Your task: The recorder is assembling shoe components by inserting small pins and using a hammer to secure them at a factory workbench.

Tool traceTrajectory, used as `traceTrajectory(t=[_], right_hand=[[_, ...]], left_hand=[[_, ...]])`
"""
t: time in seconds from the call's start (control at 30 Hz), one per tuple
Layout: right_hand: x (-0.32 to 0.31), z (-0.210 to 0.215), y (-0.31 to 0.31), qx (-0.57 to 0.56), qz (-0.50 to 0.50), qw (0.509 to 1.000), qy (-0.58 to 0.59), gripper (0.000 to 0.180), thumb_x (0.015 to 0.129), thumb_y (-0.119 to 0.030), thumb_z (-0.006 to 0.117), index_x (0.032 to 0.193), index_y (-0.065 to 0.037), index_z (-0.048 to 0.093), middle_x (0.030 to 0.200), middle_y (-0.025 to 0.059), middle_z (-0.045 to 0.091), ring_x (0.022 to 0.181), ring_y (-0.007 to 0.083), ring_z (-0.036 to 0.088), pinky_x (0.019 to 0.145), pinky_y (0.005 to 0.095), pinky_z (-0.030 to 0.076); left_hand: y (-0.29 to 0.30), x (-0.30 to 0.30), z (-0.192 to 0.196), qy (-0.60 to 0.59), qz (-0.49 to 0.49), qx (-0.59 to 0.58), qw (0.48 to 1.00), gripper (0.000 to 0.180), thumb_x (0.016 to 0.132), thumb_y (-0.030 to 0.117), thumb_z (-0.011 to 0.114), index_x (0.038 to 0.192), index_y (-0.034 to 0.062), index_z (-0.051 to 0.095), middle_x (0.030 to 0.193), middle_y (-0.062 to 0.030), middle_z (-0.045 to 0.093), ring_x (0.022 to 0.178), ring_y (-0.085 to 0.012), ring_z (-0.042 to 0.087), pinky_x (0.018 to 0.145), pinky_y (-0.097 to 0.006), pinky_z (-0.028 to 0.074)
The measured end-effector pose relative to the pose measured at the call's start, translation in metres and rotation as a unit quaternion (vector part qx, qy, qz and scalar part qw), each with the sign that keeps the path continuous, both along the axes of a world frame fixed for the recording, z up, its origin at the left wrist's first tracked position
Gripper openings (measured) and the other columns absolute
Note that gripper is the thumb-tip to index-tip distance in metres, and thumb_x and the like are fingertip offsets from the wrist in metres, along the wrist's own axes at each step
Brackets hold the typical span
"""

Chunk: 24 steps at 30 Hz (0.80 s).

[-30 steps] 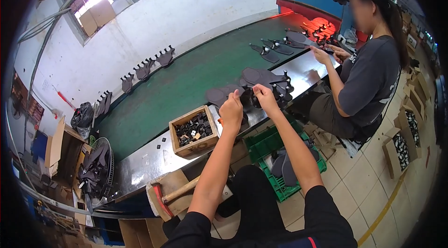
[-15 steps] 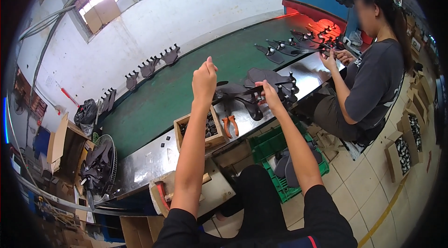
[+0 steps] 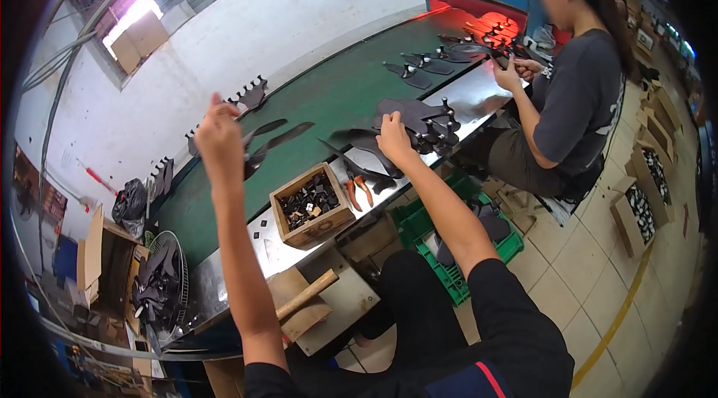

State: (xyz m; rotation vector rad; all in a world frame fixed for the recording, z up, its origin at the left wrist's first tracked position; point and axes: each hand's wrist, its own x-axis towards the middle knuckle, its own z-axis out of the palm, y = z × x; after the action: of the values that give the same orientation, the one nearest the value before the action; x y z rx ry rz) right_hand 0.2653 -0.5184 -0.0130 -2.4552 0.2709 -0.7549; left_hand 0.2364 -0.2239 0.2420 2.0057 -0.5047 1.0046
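My left hand (image 3: 220, 142), blurred by motion, is up over the green belt on the left, fingers curled. A dark piece with long strips (image 3: 269, 141) trails from its right side and seems to be in its grip. My right hand (image 3: 394, 139) closes with thumb and fingers on a dark strap piece (image 3: 360, 141) above the metal table edge. Just right of it lies a pile of dark grey flat pieces (image 3: 422, 115) with black knobs. Orange-handled pliers (image 3: 360, 193) rest nearby, beside a wooden box (image 3: 315, 227) of small black parts.
A green belt (image 3: 314, 84) runs along the white wall, with dark pieces on it. At right a seated person (image 3: 576, 91) handles a similar piece. Below are a green crate (image 3: 419, 248) and a hammer with a wooden handle (image 3: 308, 293). A wire basket (image 3: 183, 271) stands left.
My left hand has swung left over the belt, a dark strip piece trailing with it. My right hand stays by the pile. The view has shifted, uncovering the wooden box.
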Motion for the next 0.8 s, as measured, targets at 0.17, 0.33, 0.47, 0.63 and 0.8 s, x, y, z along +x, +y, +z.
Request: traceTrajectory(t=[0.17,0.33,0.47,0.63,0.8], right_hand=[[0.013,0.001,-0.013,0.006,-0.017,0.995,0.096,0.056,0.075,-0.027,0.079,0.114,0.007,0.055,0.112,0.0279,0.059,0.105,0.0495,0.064,0.087,0.055,0.054],[-0.015,0.074,-0.002,-0.088,0.08,0.979,-0.167,0.038,0.071,-0.021,0.075,0.1,0.0,0.062,0.094,0.0209,0.06,0.096,0.0393,0.059,0.082,0.0474,0.049],[-0.018,0.145,0.078,-0.047,0.094,0.98,-0.169,0.034,0.077,-0.019,0.075,0.104,-0.002,0.063,0.098,0.0172,0.063,0.094,0.0348,0.06,0.083,0.0448,0.049],[-0.021,0.221,0.327,-0.013,0.307,0.927,-0.213,0.035,0.081,-0.031,0.075,0.098,-0.001,0.069,0.096,0.019,0.068,0.098,0.0337,0.061,0.086,0.0439,0.051],[-0.026,0.206,0.534,-0.009,0.441,0.896,-0.055,0.076,0.079,-0.044,0.08,0.136,-0.004,0.051,0.142,0.0395,0.037,0.113,0.0471,0.061,0.091,0.047,0.056]], left_hand=[[0.057,-0.039,0.03,0.002,0.027,-0.051,0.998,0.051,0.108,0.033,0.042,0.076,0.0003,0.063,0.055,-0.0021,0.047,0.05,-0.0123,0.044,0.05,-0.031,0.039],[0.167,-0.075,0.059,-0.154,0.137,-0.076,0.976,0.049,0.108,0.031,0.043,0.076,-0.0005,0.06,0.054,-0.0088,0.052,0.047,-0.0181,0.051,0.049,-0.034,0.041],[0.27,-0.096,0.066,-0.233,0.202,-0.085,0.947,0.043,0.108,0.029,0.042,0.075,0.0037,0.053,0.06,0.0004,0.05,0.053,-0.0086,0.047,0.05,-0.026,0.038],[0.452,-0.1,0.018,-0.292,0.404,-0.021,0.867,0.043,0.108,0.032,0.04,0.085,0.0026,0.06,0.064,-0.0151,0.06,0.057,-0.0366,0.061,0.053,-0.044,0.045],[0.534,-0.038,-0.077,-0.05,0.359,0.091,0.927,0.037,0.104,0.032,0.049,0.087,0.0025,0.064,0.081,-0.0211,0.066,0.079,-0.0407,0.064,0.071,-0.05,0.048]])
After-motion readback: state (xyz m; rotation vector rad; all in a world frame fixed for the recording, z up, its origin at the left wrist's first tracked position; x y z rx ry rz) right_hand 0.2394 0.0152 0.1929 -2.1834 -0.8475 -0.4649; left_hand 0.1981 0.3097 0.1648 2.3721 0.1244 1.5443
